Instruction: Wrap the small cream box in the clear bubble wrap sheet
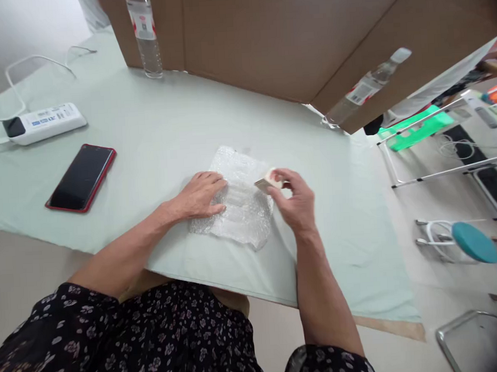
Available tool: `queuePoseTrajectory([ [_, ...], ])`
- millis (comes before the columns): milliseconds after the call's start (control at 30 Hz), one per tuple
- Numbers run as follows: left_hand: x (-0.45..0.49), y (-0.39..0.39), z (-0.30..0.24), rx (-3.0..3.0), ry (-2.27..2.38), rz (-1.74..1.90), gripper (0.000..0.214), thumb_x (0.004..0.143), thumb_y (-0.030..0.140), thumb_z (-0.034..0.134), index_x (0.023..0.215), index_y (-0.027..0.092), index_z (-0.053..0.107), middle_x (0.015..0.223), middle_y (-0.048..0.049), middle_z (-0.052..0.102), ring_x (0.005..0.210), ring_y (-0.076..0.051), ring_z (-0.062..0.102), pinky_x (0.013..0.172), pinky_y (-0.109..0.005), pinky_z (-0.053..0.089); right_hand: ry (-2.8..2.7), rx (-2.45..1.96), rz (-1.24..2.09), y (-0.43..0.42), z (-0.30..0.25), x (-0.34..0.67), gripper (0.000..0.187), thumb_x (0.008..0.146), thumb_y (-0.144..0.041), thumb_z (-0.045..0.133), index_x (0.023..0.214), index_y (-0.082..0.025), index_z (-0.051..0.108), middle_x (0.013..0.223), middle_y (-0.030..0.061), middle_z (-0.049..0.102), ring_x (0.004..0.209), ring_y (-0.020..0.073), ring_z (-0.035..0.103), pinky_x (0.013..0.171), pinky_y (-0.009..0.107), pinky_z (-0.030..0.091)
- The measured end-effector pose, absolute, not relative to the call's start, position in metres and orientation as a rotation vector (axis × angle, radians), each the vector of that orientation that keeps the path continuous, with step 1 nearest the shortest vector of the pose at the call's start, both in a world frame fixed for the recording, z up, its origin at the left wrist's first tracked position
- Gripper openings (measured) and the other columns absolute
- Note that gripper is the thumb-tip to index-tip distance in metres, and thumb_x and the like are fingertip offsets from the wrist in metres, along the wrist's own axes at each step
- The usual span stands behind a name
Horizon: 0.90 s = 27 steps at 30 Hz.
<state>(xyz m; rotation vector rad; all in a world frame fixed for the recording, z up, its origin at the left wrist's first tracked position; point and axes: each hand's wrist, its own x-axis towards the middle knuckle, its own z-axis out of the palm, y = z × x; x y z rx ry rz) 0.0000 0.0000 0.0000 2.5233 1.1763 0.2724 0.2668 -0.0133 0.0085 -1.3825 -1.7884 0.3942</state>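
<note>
A sheet of clear bubble wrap (244, 225) lies on the table in front of me, with raised ridges across its middle; whether something lies under it I cannot tell. My left hand (201, 197) rests flat on its left edge, fingers stretched out and thumb apart. Above the right edge of the wrap, my right hand (295, 200) pinches a small cream-white object (268, 179) with a flat, darker front edge. The fingers cover much of that object, so its exact kind does not show.
A pale green cloth (341, 214) covers the table. At the left lie a red-cased phone (81, 178) and a white power strip (47, 123) with cables. Two bottles, one left (146, 38) and one right (366, 88), stand against a large cardboard sheet (245, 42). A teal stool (474, 242) is beyond.
</note>
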Motion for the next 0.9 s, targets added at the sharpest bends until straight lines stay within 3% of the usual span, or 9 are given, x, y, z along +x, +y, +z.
queuePoseTrajectory([
  [100,0.001,0.000,0.000,2.541,1.204,0.247,0.042,0.086,0.041,0.061,0.121,0.016,0.062,0.141,-0.0162,0.057,0.132,-0.035,0.051,0.114,-0.050,0.038,-2.013,-1.264,0.497,-0.017,-0.005,0.243,0.031,0.089,-0.028,0.061,0.119,-0.025,0.064,0.124,0.0087,0.069,0.118,0.0256,0.064,0.103,0.044,0.054],
  [200,0.002,0.000,0.001,2.554,1.207,0.247,0.040,0.086,0.039,0.062,0.119,0.017,0.062,0.139,-0.0153,0.058,0.131,-0.034,0.052,0.113,-0.050,0.039,-2.104,-1.280,0.530,-0.017,-0.015,0.238,0.042,0.088,-0.024,0.059,0.129,-0.027,0.060,0.136,0.0092,0.064,0.129,0.0268,0.059,0.111,0.048,0.049],
  [300,0.002,0.000,0.002,2.569,1.202,0.223,0.040,0.087,0.038,0.062,0.121,0.017,0.062,0.141,-0.0162,0.056,0.132,-0.034,0.052,0.113,-0.050,0.039,-2.095,-1.330,0.591,-0.015,-0.017,0.246,0.055,0.084,-0.027,0.064,0.138,-0.025,0.055,0.142,0.0114,0.060,0.129,0.0289,0.059,0.106,0.049,0.053],
  [467,0.000,0.000,-0.002,2.585,1.189,0.228,0.042,0.088,0.040,0.061,0.123,0.017,0.062,0.143,-0.0166,0.054,0.135,-0.035,0.049,0.114,-0.050,0.038,-2.036,-1.379,0.625,-0.017,-0.015,0.247,0.052,0.085,-0.032,0.065,0.136,-0.025,0.059,0.134,0.0094,0.068,0.109,0.0273,0.070,0.101,0.049,0.056],
  [900,0.002,-0.002,0.000,2.564,1.208,0.219,0.042,0.090,0.039,0.058,0.125,0.015,0.061,0.146,-0.0174,0.053,0.136,-0.035,0.048,0.114,-0.050,0.038,-2.014,-1.394,0.615,-0.019,-0.023,0.237,0.052,0.086,-0.033,0.066,0.137,-0.027,0.057,0.138,0.0075,0.067,0.116,0.0283,0.068,0.107,0.050,0.052],
])
